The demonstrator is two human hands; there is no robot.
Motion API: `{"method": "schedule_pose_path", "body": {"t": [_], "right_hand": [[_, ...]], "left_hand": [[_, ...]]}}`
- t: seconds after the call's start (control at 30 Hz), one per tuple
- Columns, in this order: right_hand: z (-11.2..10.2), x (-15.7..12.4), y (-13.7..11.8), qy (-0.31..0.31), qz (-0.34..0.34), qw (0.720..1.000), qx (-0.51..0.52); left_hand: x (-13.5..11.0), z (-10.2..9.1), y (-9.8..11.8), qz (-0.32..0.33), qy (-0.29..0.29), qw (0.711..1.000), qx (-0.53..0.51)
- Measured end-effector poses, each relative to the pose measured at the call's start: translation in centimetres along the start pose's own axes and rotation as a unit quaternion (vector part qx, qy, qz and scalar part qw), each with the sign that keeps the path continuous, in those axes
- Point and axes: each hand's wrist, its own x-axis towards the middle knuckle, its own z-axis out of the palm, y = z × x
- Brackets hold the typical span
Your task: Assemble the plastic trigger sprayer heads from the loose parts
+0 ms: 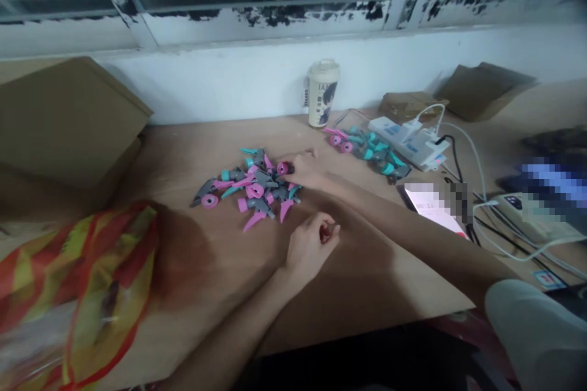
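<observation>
A loose pile of trigger spray heads [257, 186], grey with pink or teal collars and triggers, lies on the table in front of me. My right hand [305, 170] reaches across to the pile's right edge, its fingers closed on a spray head with a pink collar [283, 168]. Nearer to me, my left hand [313, 243] hovers over the table with its fingers curled into a loose fist. Only shadow shows in its hollow, and no part sticks out. Farther right lies a second group of spray heads [373, 149], pink and teal.
A paper coffee cup [323, 95] stands by the wall. To the right are a white power strip [408, 143] with cables, a lit phone [433, 211] and small cardboard boxes [410, 105]. On the left are a large cardboard box [68, 122] and a red-yellow plastic bag [87, 293].
</observation>
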Motion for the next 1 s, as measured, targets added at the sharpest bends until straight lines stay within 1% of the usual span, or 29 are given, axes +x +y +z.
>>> {"method": "schedule_pose_path", "body": {"t": [0.1, 0.27, 0.4, 0.53, 0.63, 0.73, 0.87, 0.93, 1.0], "right_hand": [[-0.2, -0.1, 0.3, -0.016, -0.019, 0.999, 0.032], [-1.5, -0.6, 1.5, -0.034, -0.045, 0.994, 0.099], [-2.0, -1.3, 2.7, -0.035, -0.043, 0.99, 0.132], [-2.3, -1.7, 3.5, -0.025, -0.035, 0.99, 0.136], [-2.6, -1.7, 4.1, -0.017, -0.03, 0.993, 0.111], [-3.6, -1.4, 5.5, -0.003, -0.019, 0.998, 0.059], [-6.0, -1.1, 9.2, 0.025, 0.016, 0.998, -0.049], [-7.1, -1.3, 11.4, 0.033, 0.038, 0.993, -0.106], [-7.8, -1.5, 13.3, 0.036, 0.06, 0.986, -0.152]], "left_hand": [[0.0, 0.1, -0.2, -0.007, -0.007, 1.0, 0.007], [0.0, 0.1, -0.4, -0.012, -0.007, 0.999, 0.03], [0.0, 0.0, -0.5, -0.006, -0.016, 0.999, 0.05], [0.1, -0.1, -0.3, -0.012, -0.018, 0.998, 0.055], [0.1, -0.1, -0.2, -0.01, -0.017, 0.998, 0.053], [0.0, -0.2, -0.2, -0.011, -0.015, 0.999, 0.049], [0.0, -0.2, -0.3, -0.009, -0.015, 0.999, 0.04], [0.0, -0.2, -0.3, -0.008, -0.017, 0.999, 0.033], [0.0, -0.3, -0.3, -0.009, -0.018, 0.999, 0.029]]}}
